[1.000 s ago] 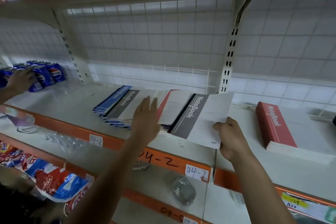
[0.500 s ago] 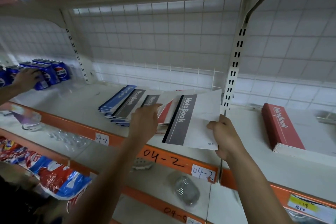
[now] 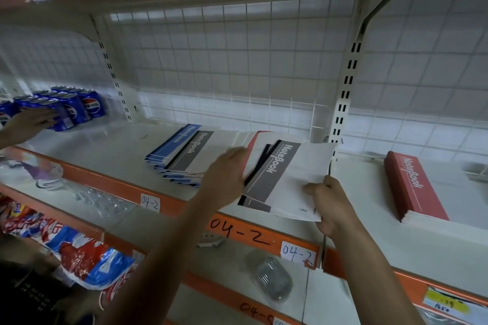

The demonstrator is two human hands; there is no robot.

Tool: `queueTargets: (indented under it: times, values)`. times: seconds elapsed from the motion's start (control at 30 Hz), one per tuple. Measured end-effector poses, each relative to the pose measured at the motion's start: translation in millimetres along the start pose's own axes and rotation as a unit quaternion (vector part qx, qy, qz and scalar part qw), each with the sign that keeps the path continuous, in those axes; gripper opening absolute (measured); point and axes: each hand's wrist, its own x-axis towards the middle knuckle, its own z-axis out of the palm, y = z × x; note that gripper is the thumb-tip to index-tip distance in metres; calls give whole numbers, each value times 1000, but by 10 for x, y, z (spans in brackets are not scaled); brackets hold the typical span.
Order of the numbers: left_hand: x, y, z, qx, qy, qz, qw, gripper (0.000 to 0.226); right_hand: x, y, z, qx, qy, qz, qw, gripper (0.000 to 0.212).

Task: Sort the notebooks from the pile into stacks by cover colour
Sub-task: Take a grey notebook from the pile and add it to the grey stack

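Note:
My right hand (image 3: 328, 204) grips the near right corner of a grey-and-white notebook (image 3: 293, 174), lifted over the front of the shelf (image 3: 111, 150). A second grey notebook (image 3: 254, 203) lies just beneath it, and my left hand (image 3: 227, 173) holds its left edge. Behind them a red cover (image 3: 254, 140) shows. To the left lies the fanned pile of blue and grey notebooks (image 3: 182, 158). A neat stack of red notebooks (image 3: 412, 185) sits on the shelf section to the right.
A slotted upright post (image 3: 343, 103) and wire grid back the shelf. Pepsi cans (image 3: 79, 108) stand at the far left, with another person's hand (image 3: 29, 121) on them. Snack bags (image 3: 79, 253) and a clear plastic container (image 3: 274, 280) lie on the lower shelf.
My left hand picked a second grey notebook off the pile and brought it right, under the one in my right hand. The right hand has barely moved.

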Motion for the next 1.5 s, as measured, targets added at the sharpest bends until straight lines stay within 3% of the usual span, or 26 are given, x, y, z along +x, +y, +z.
queueTargets:
  times: [0.07,0.17,0.5,0.7,0.83,0.97,1.07,1.13,1.27,1.37,1.5]
  values:
    - [49,-271,109,140,-46,-114,983,79,30,12,-7,7,3,14,1000,25]
    - [20,-478,254,182,-92,-159,966,82,24,-14,8,23,-4,19,1000,28]
    - [-119,-434,187,52,29,-102,993,44,24,-19,24,27,-12,15,999,25]
    - [-134,147,-109,-44,112,-26,992,33,24,3,4,27,-3,18,999,24]
    - [-223,533,-49,-90,42,103,990,31,14,-11,-24,114,-33,18,993,26]
    - [-237,678,88,-131,-13,157,979,27,-32,-1,-143,92,-34,-13,995,20]
    - [-180,718,143,-184,-20,100,978,41,-75,20,-301,110,-23,-44,993,26]
    - [-103,732,202,-184,19,35,982,51,-88,22,-434,120,-4,-76,990,28]
    - [40,867,297,-208,41,-29,977,59,-137,18,-765,94,-9,-178,979,36]
    - [105,1116,346,-335,29,-31,941,47,-248,0,-1008,-6,31,-250,968,32]
    - [187,1398,570,-389,68,-37,918,22,-269,32,-1314,-129,102,-290,943,25]
